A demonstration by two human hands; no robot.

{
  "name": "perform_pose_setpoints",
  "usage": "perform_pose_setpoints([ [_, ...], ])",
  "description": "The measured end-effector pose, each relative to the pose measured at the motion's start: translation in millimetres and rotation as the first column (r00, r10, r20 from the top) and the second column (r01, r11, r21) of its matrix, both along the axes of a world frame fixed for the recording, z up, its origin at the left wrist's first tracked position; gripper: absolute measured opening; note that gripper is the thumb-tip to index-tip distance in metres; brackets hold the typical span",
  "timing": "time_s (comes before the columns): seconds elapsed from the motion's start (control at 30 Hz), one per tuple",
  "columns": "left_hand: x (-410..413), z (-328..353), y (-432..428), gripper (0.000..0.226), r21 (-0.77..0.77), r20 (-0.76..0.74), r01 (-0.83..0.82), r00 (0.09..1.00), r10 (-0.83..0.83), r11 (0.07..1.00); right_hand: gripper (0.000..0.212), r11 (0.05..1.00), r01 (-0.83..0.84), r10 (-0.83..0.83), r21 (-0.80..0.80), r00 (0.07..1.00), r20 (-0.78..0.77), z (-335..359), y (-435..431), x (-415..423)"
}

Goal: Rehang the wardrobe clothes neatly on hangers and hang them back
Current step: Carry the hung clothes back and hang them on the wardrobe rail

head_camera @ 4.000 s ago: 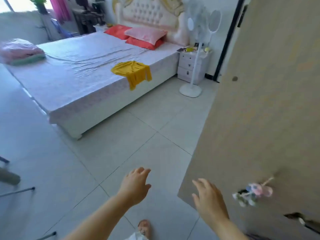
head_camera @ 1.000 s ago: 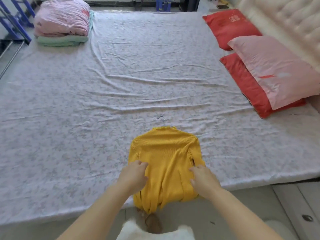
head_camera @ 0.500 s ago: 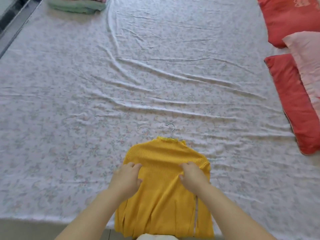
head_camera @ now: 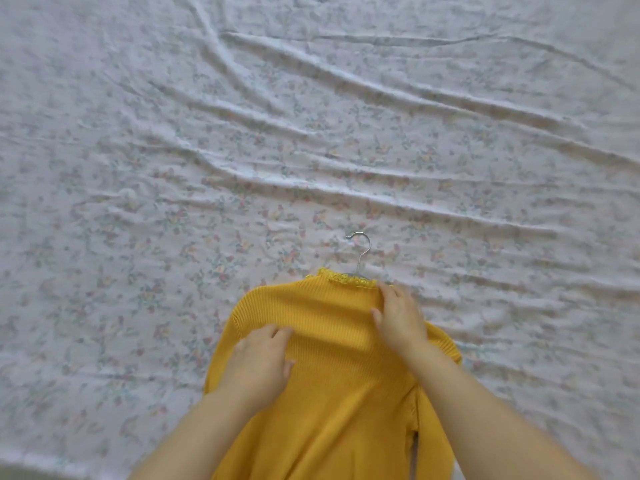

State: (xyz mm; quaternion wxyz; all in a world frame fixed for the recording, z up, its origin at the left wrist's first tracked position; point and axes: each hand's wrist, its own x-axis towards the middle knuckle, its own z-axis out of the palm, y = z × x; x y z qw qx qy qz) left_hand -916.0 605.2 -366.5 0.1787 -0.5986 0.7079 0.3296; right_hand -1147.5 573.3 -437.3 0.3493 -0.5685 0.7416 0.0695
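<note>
The yellow ribbed knit sweater [head_camera: 339,375] lay lower centre on the floral bedsheet [head_camera: 311,133]. The left hand [head_camera: 259,358] pressed flat, fingers relaxed. The right hand [head_camera: 400,323] had its fingers together at the collar, grip unclear. Centring the silver hanger hook [head_camera: 362,247] and smoothing both shoulders evenly seemed wise.

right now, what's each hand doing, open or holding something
Left hand: open, resting flat on the yellow sweater.
Right hand: on the sweater beside its collar; whether it grips cannot be told.
</note>
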Motion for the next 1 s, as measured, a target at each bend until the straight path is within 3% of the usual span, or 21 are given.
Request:
perform_pose_setpoints([
  [0.23, -7, -11, 4, 0.052, -0.002, -0.021, 0.021, 1.0, -0.021, 1.0, 0.044, 0.981, 0.136, -0.124, -0.139, 0.988, 0.095, -7, 13, -1],
  [0.47, 2, -4, 14, 0.052, -0.043, -0.061, 0.012, 0.998, -0.014, 0.999, 0.027, 0.956, 0.241, -0.207, -0.166, 0.958, 0.199, 17, 25, 2],
  [0.73, 31, 45, 21, 0.054, -0.216, -0.194, -0.107, 0.979, 0.065, 0.971, 0.028, 0.874, 0.078, -0.012, -0.479, 0.99, 0.139, 108, 59, 29],
  [1.0, 70, 148, 49, 0.048, -0.46, -0.405, -0.308, 0.908, 0.111, 0.833, 0.041, 0.743, -0.039, 0.123, -0.668, 0.989, 0.079, 252, 104, 88],
])
